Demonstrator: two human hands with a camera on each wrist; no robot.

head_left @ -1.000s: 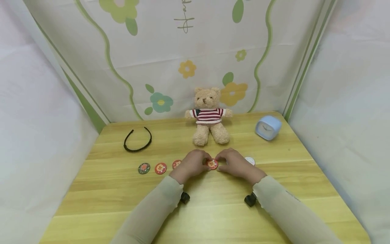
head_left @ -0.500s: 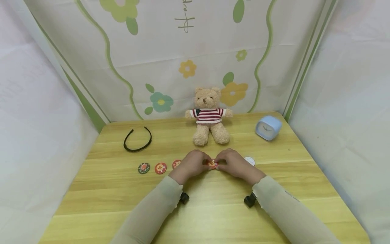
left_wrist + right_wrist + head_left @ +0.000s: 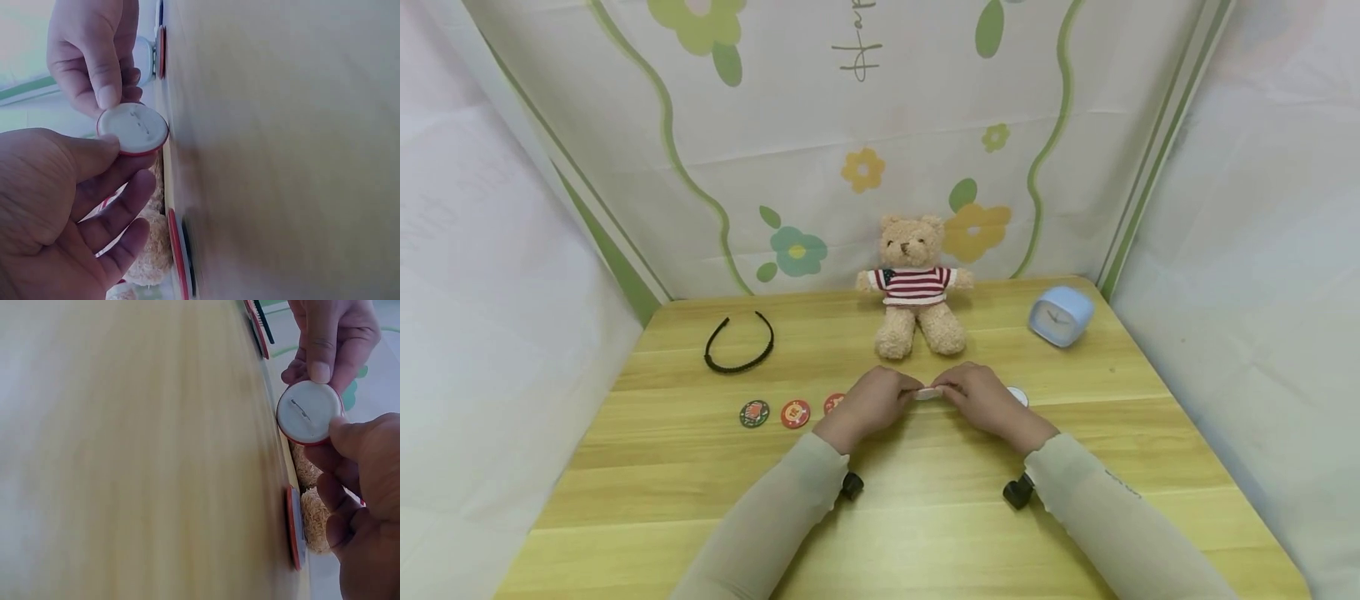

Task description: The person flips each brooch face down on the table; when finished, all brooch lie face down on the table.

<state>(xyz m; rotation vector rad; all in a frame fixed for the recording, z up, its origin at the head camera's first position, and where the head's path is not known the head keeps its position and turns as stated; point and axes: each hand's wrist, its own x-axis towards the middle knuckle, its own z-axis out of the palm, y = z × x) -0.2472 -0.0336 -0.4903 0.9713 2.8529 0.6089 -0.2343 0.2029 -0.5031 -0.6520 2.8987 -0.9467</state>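
A round pin-back button badge is pinched between both hands, raised off the table and tipped up. Its white back with a pin faces me in the wrist views, and a red rim shows round it. My left hand grips one side with thumb and forefinger, while my right hand pinches the opposite side the same way. To the left lie a green badge, a red badge and another red badge partly hidden by my left hand. Beyond my right hand, a white disc is partly covered.
A teddy bear in a striped shirt sits behind the hands. At the back left lies a black headband, and at the back right stands a blue clock. Fabric walls surround the wooden table on three sides.
The badge was flat on the table, red face up, with fingers at its edges. Both hands have now lifted it and tilted it so the white back shows.
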